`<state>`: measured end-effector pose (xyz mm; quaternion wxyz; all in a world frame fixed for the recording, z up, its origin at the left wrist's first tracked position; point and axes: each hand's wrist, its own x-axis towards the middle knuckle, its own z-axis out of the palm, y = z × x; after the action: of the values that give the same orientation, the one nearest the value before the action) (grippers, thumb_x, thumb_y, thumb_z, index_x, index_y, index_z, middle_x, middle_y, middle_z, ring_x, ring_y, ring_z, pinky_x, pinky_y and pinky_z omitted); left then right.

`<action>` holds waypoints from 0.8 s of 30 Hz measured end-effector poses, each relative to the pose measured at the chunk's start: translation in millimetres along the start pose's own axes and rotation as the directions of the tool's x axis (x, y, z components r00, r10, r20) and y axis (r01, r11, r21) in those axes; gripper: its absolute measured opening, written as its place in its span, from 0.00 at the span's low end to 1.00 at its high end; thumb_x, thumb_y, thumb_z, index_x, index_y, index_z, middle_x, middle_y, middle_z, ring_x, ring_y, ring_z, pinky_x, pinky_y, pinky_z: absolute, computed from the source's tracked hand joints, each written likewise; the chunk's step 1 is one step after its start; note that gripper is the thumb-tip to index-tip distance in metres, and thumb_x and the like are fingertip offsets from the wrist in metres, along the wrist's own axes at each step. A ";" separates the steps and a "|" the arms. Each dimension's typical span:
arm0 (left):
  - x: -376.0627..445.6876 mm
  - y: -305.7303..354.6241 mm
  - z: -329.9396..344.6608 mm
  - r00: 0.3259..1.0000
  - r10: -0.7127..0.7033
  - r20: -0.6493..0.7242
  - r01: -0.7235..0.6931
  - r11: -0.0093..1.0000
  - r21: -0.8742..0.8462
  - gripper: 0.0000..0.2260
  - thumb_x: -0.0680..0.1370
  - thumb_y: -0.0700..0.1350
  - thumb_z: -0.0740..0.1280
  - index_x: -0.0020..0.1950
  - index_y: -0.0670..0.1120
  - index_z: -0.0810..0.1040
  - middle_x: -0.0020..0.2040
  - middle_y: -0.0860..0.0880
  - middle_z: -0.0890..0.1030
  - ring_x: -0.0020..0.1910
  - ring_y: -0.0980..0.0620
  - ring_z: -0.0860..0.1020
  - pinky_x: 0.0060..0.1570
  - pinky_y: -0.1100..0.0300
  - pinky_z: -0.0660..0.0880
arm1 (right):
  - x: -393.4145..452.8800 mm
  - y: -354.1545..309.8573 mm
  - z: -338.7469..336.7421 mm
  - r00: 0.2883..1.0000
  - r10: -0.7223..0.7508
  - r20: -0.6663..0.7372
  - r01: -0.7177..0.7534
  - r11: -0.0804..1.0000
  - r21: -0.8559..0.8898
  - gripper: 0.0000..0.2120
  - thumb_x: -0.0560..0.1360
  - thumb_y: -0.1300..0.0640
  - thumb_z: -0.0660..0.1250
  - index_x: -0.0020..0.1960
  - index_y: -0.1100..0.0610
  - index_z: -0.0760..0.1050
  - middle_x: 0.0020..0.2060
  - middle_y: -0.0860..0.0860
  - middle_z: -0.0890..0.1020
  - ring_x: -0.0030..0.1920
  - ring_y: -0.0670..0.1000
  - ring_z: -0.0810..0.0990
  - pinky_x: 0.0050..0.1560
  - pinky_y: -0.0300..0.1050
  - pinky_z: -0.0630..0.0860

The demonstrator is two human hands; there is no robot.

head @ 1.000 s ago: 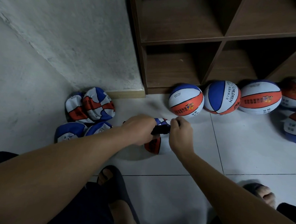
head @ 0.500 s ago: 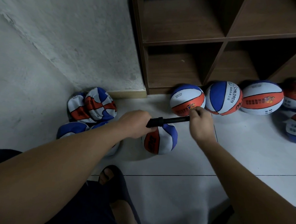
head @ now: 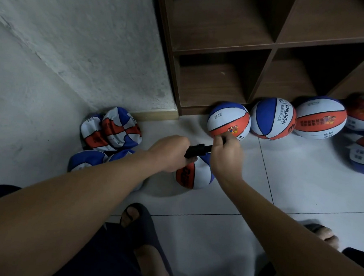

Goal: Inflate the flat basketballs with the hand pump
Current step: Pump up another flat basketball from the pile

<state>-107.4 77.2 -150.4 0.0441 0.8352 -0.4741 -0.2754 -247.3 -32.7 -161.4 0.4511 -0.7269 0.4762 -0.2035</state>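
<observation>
A partly filled red, white and blue basketball [head: 193,175] lies on the white floor tiles in front of me. Above it runs a black hand pump [head: 197,150]. My left hand [head: 169,152] grips the pump's body from the left. My right hand [head: 225,156] grips the pump's handle end, close against the body. The needle and the ball's valve are hidden behind my hands. A heap of flat basketballs [head: 112,130] lies at the left by the wall.
Several round, inflated basketballs [head: 272,119] line the foot of a brown wooden shelf unit [head: 223,53] and continue off to the right. A rough white wall [head: 76,48] closes the left side. My two feet in dark sandals [head: 142,226] stand below.
My right hand has pushed the pump handle back in toward my left hand; half a second ago it was drawn out to the right. The ball looks a little fuller.
</observation>
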 end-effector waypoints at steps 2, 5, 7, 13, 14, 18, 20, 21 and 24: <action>-0.1 2.8 1.8 1.000 0.023 0.008 -0.023 1.000 0.007 0.14 0.83 0.55 0.72 0.41 0.53 0.76 0.35 0.50 0.79 0.33 0.49 0.78 0.33 0.55 0.67 | -7.1 2.5 6.8 0.999 -0.007 0.047 0.007 1.000 0.004 0.11 0.85 0.57 0.60 0.47 0.59 0.75 0.38 0.54 0.79 0.38 0.54 0.76 0.36 0.52 0.68; -1.4 0.7 2.4 0.998 0.040 0.048 -0.041 0.999 0.015 0.11 0.83 0.56 0.73 0.45 0.56 0.76 0.37 0.51 0.81 0.35 0.51 0.79 0.34 0.56 0.68 | -11.2 7.6 13.0 0.994 0.007 0.113 -0.007 1.000 0.006 0.12 0.85 0.56 0.60 0.46 0.60 0.75 0.38 0.55 0.79 0.39 0.54 0.76 0.35 0.50 0.68; -2.8 -1.0 2.6 0.997 0.029 0.070 -0.030 0.999 0.015 0.11 0.83 0.56 0.73 0.44 0.56 0.76 0.38 0.50 0.82 0.36 0.50 0.80 0.35 0.55 0.70 | -10.6 8.7 13.2 0.988 0.000 0.153 0.000 1.000 -0.002 0.12 0.85 0.55 0.60 0.46 0.59 0.75 0.38 0.54 0.80 0.39 0.54 0.77 0.36 0.50 0.70; -1.3 -5.8 -0.2 1.000 0.001 0.027 -0.001 1.000 -0.018 0.15 0.82 0.58 0.73 0.39 0.53 0.78 0.35 0.50 0.81 0.34 0.50 0.80 0.35 0.53 0.74 | 9.3 12.9 -5.2 0.989 -0.004 0.145 0.006 1.000 -0.014 0.11 0.83 0.56 0.62 0.44 0.58 0.76 0.36 0.54 0.79 0.38 0.55 0.76 0.36 0.50 0.71; -1.9 -9.7 -2.2 1.000 -0.018 0.022 0.018 1.000 -0.015 0.15 0.81 0.59 0.73 0.39 0.53 0.78 0.35 0.51 0.80 0.34 0.50 0.80 0.36 0.53 0.75 | 17.3 16.3 -12.3 0.993 0.015 0.121 -0.014 1.000 -0.013 0.11 0.83 0.57 0.62 0.44 0.58 0.77 0.36 0.54 0.79 0.39 0.56 0.76 0.38 0.51 0.70; -5.1 -20.2 -6.3 0.997 -0.066 0.049 0.065 0.998 0.017 0.14 0.82 0.56 0.74 0.40 0.51 0.80 0.34 0.51 0.80 0.32 0.52 0.79 0.34 0.56 0.70 | 45.8 29.2 -41.5 0.992 0.098 0.084 -0.101 0.995 0.025 0.13 0.82 0.58 0.62 0.38 0.57 0.71 0.32 0.51 0.73 0.36 0.54 0.70 0.35 0.47 0.64; -4.1 -17.8 -4.6 0.997 -0.070 0.041 0.069 0.997 0.023 0.14 0.83 0.55 0.73 0.40 0.52 0.79 0.35 0.51 0.80 0.33 0.51 0.79 0.34 0.56 0.70 | 51.3 32.1 -44.0 0.990 0.129 0.064 -0.132 0.990 0.051 0.13 0.82 0.57 0.61 0.40 0.61 0.71 0.32 0.52 0.72 0.35 0.54 0.68 0.37 0.48 0.65; -3.2 -14.9 -3.3 0.997 -0.070 0.036 0.069 0.997 0.022 0.14 0.82 0.55 0.73 0.40 0.53 0.78 0.35 0.51 0.80 0.34 0.51 0.79 0.34 0.55 0.72 | 50.6 31.4 -41.3 0.989 0.139 0.042 -0.141 0.989 0.053 0.13 0.81 0.57 0.61 0.40 0.62 0.72 0.32 0.52 0.72 0.35 0.54 0.68 0.38 0.49 0.65; -0.6 -7.7 2.3 0.998 -0.059 0.023 0.059 0.998 0.016 0.12 0.82 0.57 0.72 0.43 0.52 0.80 0.37 0.50 0.82 0.36 0.48 0.82 0.39 0.51 0.78 | 36.0 26.0 -25.6 0.993 0.115 0.019 -0.116 0.993 0.030 0.13 0.80 0.58 0.60 0.36 0.55 0.69 0.32 0.51 0.72 0.35 0.54 0.69 0.37 0.47 0.63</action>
<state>-102.9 82.4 -154.7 0.0237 0.8457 -0.4519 -0.2828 -262.4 -79.6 -175.2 0.4772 -0.6928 0.5105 -0.1781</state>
